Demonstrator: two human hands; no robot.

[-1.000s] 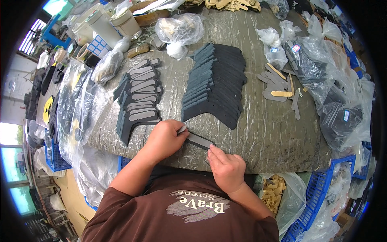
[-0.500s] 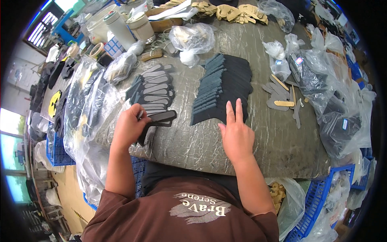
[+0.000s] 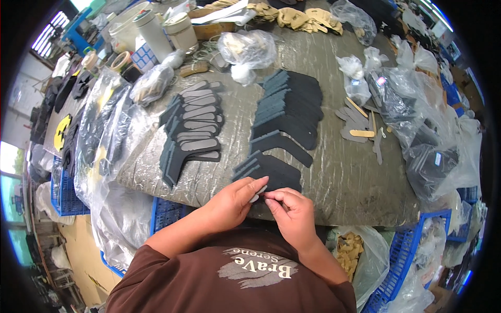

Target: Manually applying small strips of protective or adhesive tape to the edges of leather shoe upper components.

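My left hand (image 3: 232, 201) is closed on a few small grey strips (image 3: 258, 194) at the near edge of the table. Right beside it, my right hand (image 3: 292, 214) has thumb and fingertips pinched together at the strips' ends; what it grips there is hidden. Just beyond both hands lie several dark cut pieces (image 3: 274, 171), fanned out. Farther off, a larger overlapping row of dark pieces (image 3: 297, 104) has blue-grey edges. To the left is another row of dark pieces (image 3: 177, 151) with grey rounded strips (image 3: 201, 119) lying on them.
Loose grey strips (image 3: 350, 119) and wooden sticks (image 3: 362, 133) lie at the right of the table (image 3: 360, 182). Clear plastic bags (image 3: 248, 49) stand around, with tubs (image 3: 180, 34) at the back left. Blue crates (image 3: 402, 261) flank the table below.
My left hand has come from the left row to the near middle, carrying grey strips. My right hand has drawn back beside it. Several dark pieces now lie spread nearer me.
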